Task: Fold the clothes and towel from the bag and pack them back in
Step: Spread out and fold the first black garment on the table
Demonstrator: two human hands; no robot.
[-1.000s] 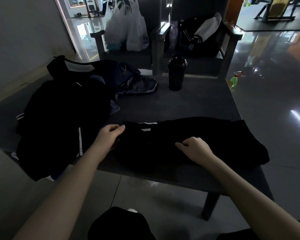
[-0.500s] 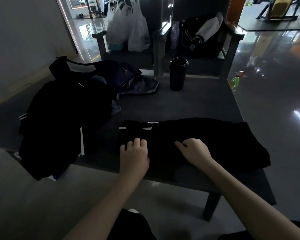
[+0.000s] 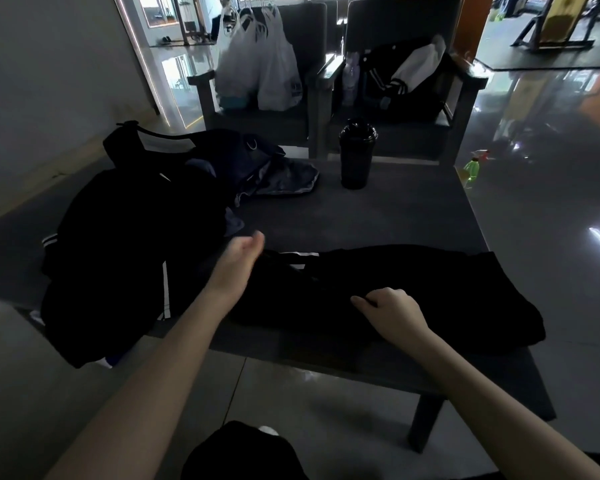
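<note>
A black garment with white stripes [image 3: 413, 282] lies stretched along the front edge of the dark table [image 3: 378, 213]. My left hand [image 3: 238, 263] is at its left end, turned on edge with the fingers straight and blurred; it holds nothing that I can see. My right hand [image 3: 390, 311] rests on the middle of the garment, fingers curled and pinching the fabric. A heap of black clothes with white stripes [image 3: 118, 258] hangs over the table's left side. Behind the heap lies the dark bag [image 3: 236, 157], with a grey-blue cloth [image 3: 284, 181] spilling from it.
A black lidded bottle [image 3: 355, 155] stands at the table's back. A green spray bottle [image 3: 471, 168] sits on the floor to the right. Two chairs behind the table hold white plastic bags [image 3: 257, 64] and a striped jacket [image 3: 402, 76].
My left hand has left the top of the garment and swung to its left end, turning on edge. My right hand has stayed on the garment's middle.
</note>
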